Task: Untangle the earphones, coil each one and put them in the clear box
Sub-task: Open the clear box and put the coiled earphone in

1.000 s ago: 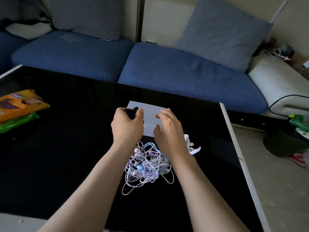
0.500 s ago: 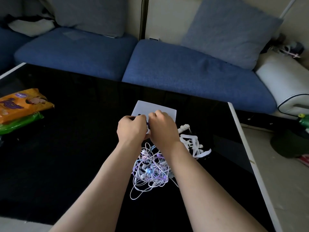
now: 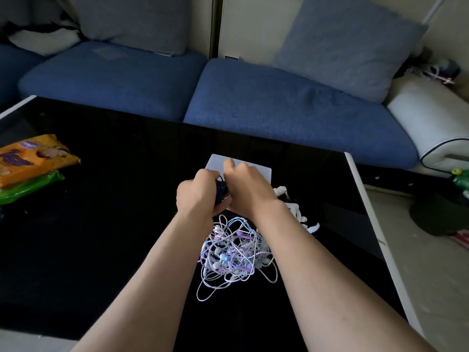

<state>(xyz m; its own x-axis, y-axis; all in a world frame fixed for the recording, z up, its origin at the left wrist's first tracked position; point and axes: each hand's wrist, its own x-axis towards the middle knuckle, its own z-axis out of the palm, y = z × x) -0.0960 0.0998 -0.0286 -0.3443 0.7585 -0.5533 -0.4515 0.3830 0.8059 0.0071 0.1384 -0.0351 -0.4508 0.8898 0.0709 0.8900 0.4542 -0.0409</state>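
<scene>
A tangled heap of white, lilac and pale blue earphones (image 3: 234,252) lies on the black table (image 3: 101,237) under my wrists. Just beyond it my left hand (image 3: 196,194) grips a dark coiled earphone (image 3: 220,190). My right hand (image 3: 246,186) is pressed against the left, its fingers curled on the same dark coil. Behind both hands stands the clear box (image 3: 261,171), mostly hidden by them. A bundle of white earphones (image 3: 295,212) lies right of my right wrist.
An orange snack bag (image 3: 33,158) on a green packet (image 3: 28,186) lies at the table's left. A blue sofa (image 3: 279,107) with grey cushions runs behind the table. The table's white right edge (image 3: 368,212) borders the floor, where green and dark items lie.
My right hand has come in from beside the box to meet my left hand on the dark coil. The camera view has dropped slightly toward the table.
</scene>
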